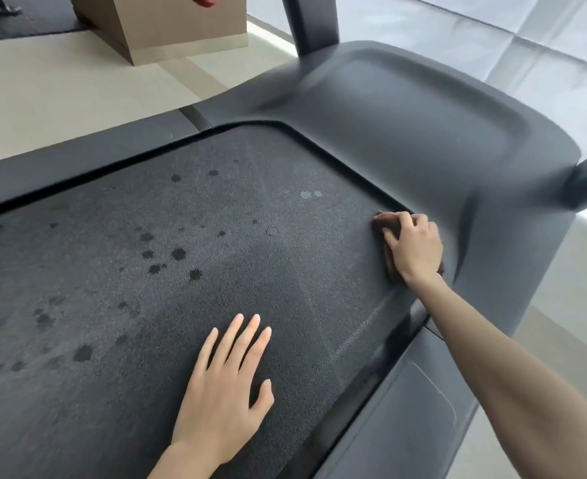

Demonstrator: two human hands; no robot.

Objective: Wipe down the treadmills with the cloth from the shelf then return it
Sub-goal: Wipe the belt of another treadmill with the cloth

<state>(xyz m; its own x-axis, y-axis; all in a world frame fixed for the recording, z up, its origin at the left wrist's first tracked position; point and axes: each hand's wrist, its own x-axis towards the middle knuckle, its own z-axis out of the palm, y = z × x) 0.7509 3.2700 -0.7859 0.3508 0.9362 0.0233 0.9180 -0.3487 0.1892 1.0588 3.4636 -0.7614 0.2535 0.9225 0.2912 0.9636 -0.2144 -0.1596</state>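
Dark brown folded cloth (379, 225) sits on the black textured treadmill belt (216, 216), at the belt's front right corner, right against the lip of the dark grey moulded plastic motor cover (406, 122).

Right hand (416, 246) is on top of it, palm down. Fingers are bent and curl over the cloth's far edge; thumb lies along its left side. Cloth shows only past the fingertips, beside the thumb and under the wrist; the rest is hidden under the palm. Right forearm crosses the grey right side rail (409, 409).

Left hand (223, 392) lies flat on the belt nearer the camera, well apart from the cloth. Fingers straight and slightly spread, holding nothing.

Dark wet splotches (178, 254) are scattered over the belt's left and middle; a pair of paler marks (309, 194) lies closer to the cover.

Two dark grey uprights (311, 22) rise from the cover's corners. Beyond the left rail: cream tiled floor (43, 91) and a tan box-shaped block (181, 25).
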